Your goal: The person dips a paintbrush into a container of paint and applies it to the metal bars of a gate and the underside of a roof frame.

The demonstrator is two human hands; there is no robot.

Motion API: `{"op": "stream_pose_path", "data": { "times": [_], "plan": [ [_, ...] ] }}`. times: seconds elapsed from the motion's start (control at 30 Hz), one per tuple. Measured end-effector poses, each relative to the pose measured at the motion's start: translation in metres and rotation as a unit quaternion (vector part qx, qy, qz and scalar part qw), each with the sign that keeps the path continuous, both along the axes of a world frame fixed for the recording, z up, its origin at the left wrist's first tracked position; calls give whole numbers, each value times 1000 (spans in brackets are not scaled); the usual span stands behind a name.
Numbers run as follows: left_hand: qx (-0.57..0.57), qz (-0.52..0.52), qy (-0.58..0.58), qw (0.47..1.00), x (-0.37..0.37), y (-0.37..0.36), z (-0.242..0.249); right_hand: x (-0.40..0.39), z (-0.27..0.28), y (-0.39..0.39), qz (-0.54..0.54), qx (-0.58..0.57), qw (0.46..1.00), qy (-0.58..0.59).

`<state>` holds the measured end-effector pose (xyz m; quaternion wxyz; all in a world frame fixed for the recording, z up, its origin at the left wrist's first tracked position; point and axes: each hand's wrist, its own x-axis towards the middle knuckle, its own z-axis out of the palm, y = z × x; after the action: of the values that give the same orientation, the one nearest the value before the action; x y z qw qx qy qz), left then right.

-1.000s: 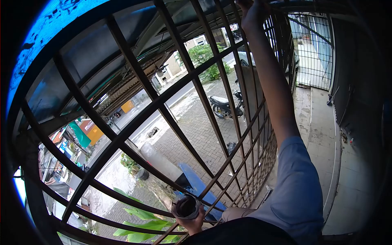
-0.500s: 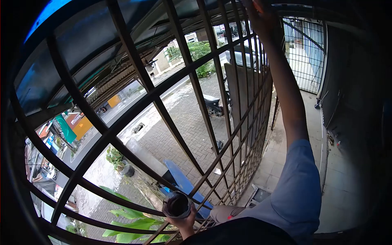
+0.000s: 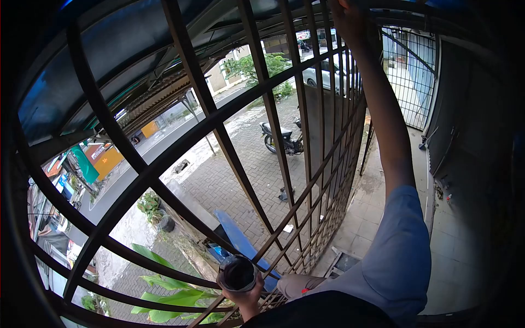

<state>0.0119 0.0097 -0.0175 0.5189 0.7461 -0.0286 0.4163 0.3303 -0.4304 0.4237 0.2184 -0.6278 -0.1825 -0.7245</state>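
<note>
My left hand [image 3: 246,295] is wrapped around a small clear plastic cup [image 3: 239,273] with dark contents, low in the view beside the bars. The cup's mouth faces up toward me. My right arm stretches up along the metal bar grille [image 3: 210,121], and my right hand [image 3: 348,24] is at its upper part, near the top edge of the view. Its fingers look curled, but they are dark and partly cut off, so what they hold cannot be made out. The grille's brown bars run long and curved, joined by crossbars.
Beyond the bars are a parked motorcycle [image 3: 281,138], a white car [image 3: 328,76], a blue panel [image 3: 238,235] and green leaves [image 3: 180,298]. On my side, a tiled walkway [image 3: 363,218] leads to a mesh gate [image 3: 407,76], with a dark wall [image 3: 465,109] along the right.
The view has shifted slightly, so the bars sit a little further right and more of the motorcycle shows. Both hands keep nearly the same places; the cup stays in my left hand.
</note>
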Motion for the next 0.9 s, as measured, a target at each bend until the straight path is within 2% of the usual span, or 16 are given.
{"op": "stream_pose_path", "data": {
  "times": [0.07, 0.13, 0.17, 0.23, 0.27, 0.33, 0.37, 0.43, 0.53, 0.63, 0.67, 0.7, 0.8, 0.83, 0.87, 0.9],
  "plan": [
    [4, 7, -11, 1000, 1, 2, -3, -13, 1, 9, 41, 26, 997, 59],
    [11, 16, -2, 1000, 0, 3, -6, -13, -4, 15, 171, -31, 981, -85],
    [10, 16, -3, 1000, 1, 2, -7, 1, -3, 13, 171, -32, 981, -85],
    [1, 15, -3, 1000, 1, 2, -7, 30, 0, 10, 288, -20, 938, -193],
    [1, 14, -3, 1000, 0, 2, -5, 9, 5, 17, 287, -20, 938, -193],
    [36, 29, 24, 999, -2, 1, 1, -33, 16, 24, -43, -34, 994, -95],
    [36, 30, 25, 999, -4, 1, 1, -31, 16, 24, -43, -34, 994, -93],
    [15, 30, 44, 998, -5, 0, 1, -28, 19, 25, 147, -48, 979, -137],
    [15, 31, 15, 999, -1, 3, -6, -7, -9, 12, 156, 28, 981, -108],
    [20, 34, 43, 998, -5, 0, 3, 21, 7, 1, 219, -27, 969, -115],
    [21, 34, 42, 998, -3, 0, 1, -12, 10, 8, -34, -33, 989, -143],
    [8, 34, 24, 999, -1, -1, -2, -14, 14, 11, -35, -32, 989, -143],
    [11, 28, 24, 999, -4, 1, 3, -5, 10, 6, 110, -27, 987, -114],
    [26, 21, 42, 999, -5, 1, 5, 7, -6, -9, -82, -86, 980, -157],
    [21, 21, 40, 999, -6, 6, -3, 8, -12, -11, -270, -142, 932, -196],
    [13, 15, 85, 996, -8, 15, -18, 12, -13, -10, -270, -146, 930, -202]
  ]
}}
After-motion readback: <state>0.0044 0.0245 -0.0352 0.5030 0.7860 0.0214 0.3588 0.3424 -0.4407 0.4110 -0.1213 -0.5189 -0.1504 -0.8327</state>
